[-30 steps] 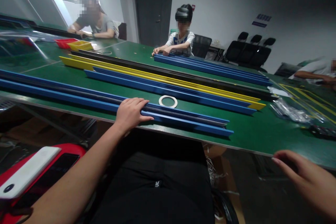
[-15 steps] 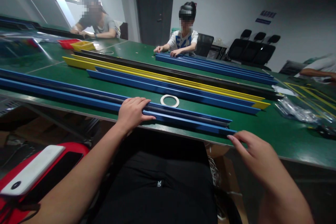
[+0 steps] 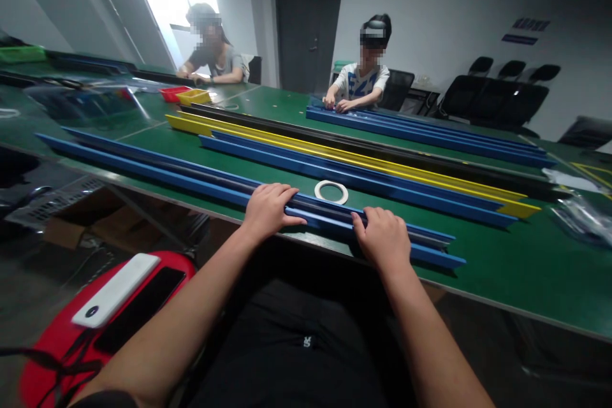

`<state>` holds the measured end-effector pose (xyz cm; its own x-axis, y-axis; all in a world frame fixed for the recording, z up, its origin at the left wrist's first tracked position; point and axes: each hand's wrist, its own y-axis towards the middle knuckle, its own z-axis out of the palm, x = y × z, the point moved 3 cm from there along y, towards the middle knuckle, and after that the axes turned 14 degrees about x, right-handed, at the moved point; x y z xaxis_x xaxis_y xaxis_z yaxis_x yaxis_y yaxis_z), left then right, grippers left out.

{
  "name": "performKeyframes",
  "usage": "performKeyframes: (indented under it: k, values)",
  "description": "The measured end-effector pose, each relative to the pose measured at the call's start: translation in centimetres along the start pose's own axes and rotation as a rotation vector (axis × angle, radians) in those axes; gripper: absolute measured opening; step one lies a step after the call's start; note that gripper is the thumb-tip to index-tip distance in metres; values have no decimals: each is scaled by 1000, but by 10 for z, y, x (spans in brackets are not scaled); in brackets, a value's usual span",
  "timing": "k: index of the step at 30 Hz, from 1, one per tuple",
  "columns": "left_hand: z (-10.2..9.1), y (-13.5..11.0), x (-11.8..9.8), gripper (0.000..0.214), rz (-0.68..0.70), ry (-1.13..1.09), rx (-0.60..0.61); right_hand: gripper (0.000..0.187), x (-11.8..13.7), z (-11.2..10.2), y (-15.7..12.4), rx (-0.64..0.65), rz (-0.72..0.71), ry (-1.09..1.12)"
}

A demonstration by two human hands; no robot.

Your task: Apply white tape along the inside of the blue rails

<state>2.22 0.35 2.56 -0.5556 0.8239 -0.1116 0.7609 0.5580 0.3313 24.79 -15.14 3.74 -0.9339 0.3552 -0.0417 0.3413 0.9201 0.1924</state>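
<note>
Both grips are laid palm-down on the nearest blue rail, which runs along the near edge of the green table. No clenched grasp is seen: the left hand is spread flat over the rail, fingers pointing right, and the right hand is pressed on it just beside, fingers draped over the top. A white tape ring is seen just behind the hands. Further blue, yellow and black rails are laid beyond, where two other people are seated.

Tape ring lies on the table behind both hands.
</note>
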Motion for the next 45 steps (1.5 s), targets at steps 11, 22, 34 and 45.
performKeyframes:
  k: [11,22,34,45]
  values:
    - [-17,-11,15,79,103,-5,211,36,-35,1,-23,-36,15,-43]
    - [-18,-13,38,77,40,66,217,41,-246,11,-72,172,314,51]
    - [17,26,-118,72,60,30,138,38,-20,-9,-17,91,6,-45]
    - [-12,3,-29,78,105,32,210,44,-179,11,-45,91,109,-17]
